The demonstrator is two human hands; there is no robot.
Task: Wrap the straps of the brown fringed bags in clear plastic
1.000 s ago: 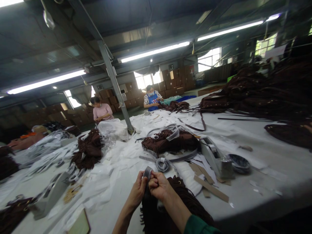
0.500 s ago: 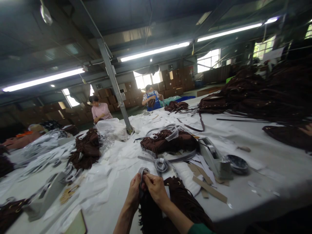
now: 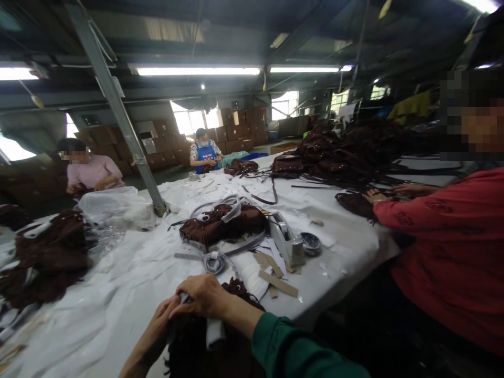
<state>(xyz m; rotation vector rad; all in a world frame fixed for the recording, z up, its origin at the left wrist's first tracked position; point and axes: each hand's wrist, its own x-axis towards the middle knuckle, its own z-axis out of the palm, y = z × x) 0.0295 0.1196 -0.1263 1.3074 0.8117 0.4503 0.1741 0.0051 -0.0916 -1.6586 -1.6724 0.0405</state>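
My left hand [image 3: 160,317] and my right hand [image 3: 201,297] meet at the near edge of the white-covered table [image 3: 129,273]. Both are closed on a grey wrapped strap [image 3: 184,299] that rises from a dark brown fringed bag [image 3: 197,346] lying under my forearms. My right arm wears a green sleeve [image 3: 291,352]. A coiled grey strap [image 3: 213,262] lies just beyond my hands. Farther back sits another brown fringed bag [image 3: 222,221] with a white tag on it.
A tape dispenser [image 3: 286,242] and a small dark dish [image 3: 311,242] stand right of centre, cardboard strips [image 3: 277,282] beside them. A person in red [image 3: 452,252] sits close on my right. Two more people work at the far side. Brown bags pile up [image 3: 354,152] at the back right and on the left [image 3: 47,257]. A metal post [image 3: 118,113] rises from the table.
The view has swung to the right, bringing the person in red into sight. My hands have drawn nearer to me and lower, still together on the grey strap.
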